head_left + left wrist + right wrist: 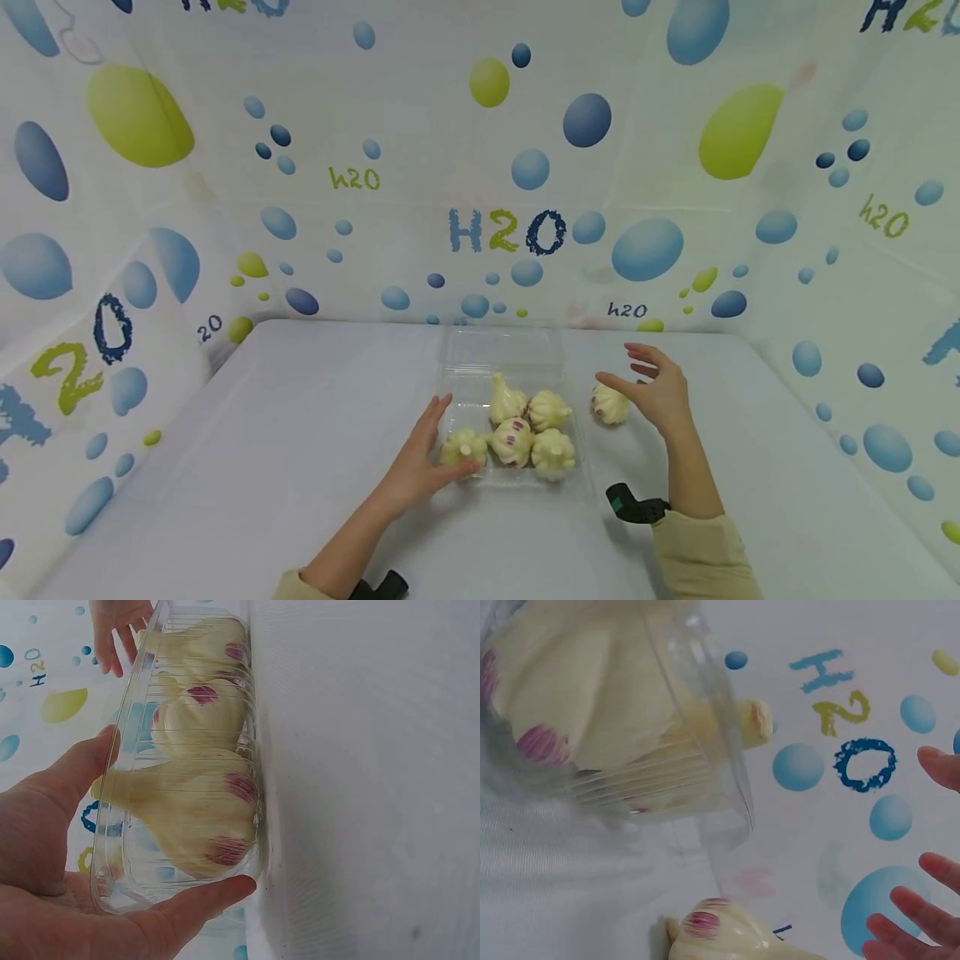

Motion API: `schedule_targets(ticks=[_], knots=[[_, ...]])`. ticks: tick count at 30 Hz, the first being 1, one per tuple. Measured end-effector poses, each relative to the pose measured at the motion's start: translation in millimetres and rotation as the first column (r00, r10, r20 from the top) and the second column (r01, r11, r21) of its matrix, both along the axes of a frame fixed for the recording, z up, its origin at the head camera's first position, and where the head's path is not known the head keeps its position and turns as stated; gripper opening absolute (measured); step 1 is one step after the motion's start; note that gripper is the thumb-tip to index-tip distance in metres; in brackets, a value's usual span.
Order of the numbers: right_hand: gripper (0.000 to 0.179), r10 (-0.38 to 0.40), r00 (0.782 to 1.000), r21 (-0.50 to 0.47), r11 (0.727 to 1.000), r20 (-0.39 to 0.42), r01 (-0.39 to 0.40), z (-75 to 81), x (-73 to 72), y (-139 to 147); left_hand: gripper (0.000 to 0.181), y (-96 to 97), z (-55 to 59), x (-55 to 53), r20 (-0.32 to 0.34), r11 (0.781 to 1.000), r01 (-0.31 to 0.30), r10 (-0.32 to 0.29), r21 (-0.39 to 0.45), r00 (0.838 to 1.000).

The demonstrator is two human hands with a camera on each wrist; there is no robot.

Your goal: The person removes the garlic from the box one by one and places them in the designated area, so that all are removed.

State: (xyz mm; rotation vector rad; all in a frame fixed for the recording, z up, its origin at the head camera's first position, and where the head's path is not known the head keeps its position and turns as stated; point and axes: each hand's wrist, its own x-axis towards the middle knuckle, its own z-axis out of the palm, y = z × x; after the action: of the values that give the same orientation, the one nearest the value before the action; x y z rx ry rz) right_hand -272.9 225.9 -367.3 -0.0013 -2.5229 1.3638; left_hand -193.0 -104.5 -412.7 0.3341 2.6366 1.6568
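A clear plastic clamshell container [480, 480] sits on the table with its lid [498, 346] folded back. Inside lie several garlic bulbs [513, 442], pale with purple streaks. My left hand [420, 471] holds the container's near left corner, thumb at the front rim and fingers along the left side; the left wrist view shows this hand [82, 847] against the clear wall. To the container's right, a loose garlic bulb [610, 406] rests on the table. Over it my right hand [662, 393] hovers with spread fingers, holding nothing. Whether any fingertip touches the bulb is unclear.
A white cloth covers the table [300, 417]. Behind and at both sides hangs a white curtain [420, 100] with blue and green drops and H2O lettering. Black wrist devices [636, 505] show at both forearms.
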Motion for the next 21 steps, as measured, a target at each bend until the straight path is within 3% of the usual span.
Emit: schedule_targets(ticks=[4, 21], knots=[[0.077, 0.046, 0.999, -0.033, 0.998, 0.002, -0.046, 15.9, 13.4, -13, 0.095, -0.1, -0.4, -0.4, 0.005, 1.0, 0.004, -0.004, 0.009, 1.0], [0.073, 0.147, 0.989, -0.065, 0.987, -0.032, -0.149, 16.7, 17.1, -40, 0.092, -0.2, 2.3, 2.4, -0.015, 0.999, -0.008, 0.007, -0.043, 1.0]])
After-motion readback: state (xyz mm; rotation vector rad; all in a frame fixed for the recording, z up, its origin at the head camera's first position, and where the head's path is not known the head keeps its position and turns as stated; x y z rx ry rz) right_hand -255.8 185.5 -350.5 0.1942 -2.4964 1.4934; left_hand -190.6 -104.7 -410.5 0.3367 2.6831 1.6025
